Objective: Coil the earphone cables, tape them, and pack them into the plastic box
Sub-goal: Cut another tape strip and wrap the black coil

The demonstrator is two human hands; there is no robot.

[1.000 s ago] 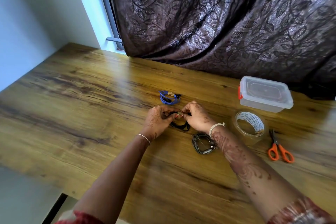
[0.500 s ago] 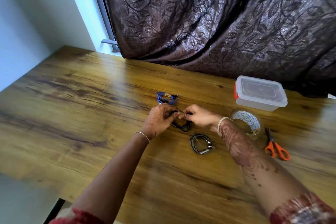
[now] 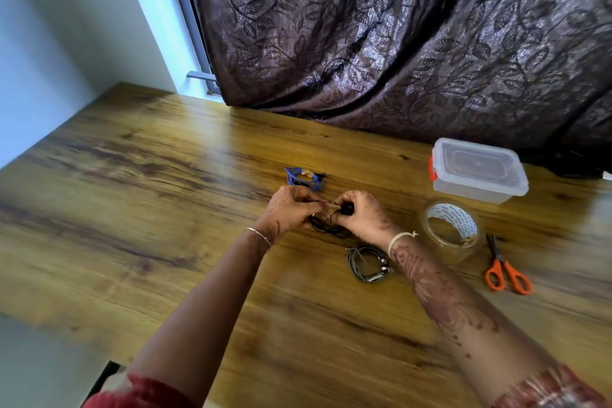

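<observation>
The left hand (image 3: pixel 291 209) and right hand (image 3: pixel 361 219) pinch the black cable (image 3: pixel 328 229) in their fingers, apparently taping it; the loops need holding bunched tight.

At the middle of the table (image 3: pixel 132 209) is the held coil (image 3: pixel 328 228). Just behind it lies a far coil (image 3: pixel 299 177); before it, rightward, a near coil (image 3: pixel 366 263). Further right stands the tape (image 3: pixel 463 225), scissors (image 3: pixel 505 270) on its right, box (image 3: pixel 480 172) behind it. A curtain (image 3: pixel 397 43) hangs behind the table.
</observation>
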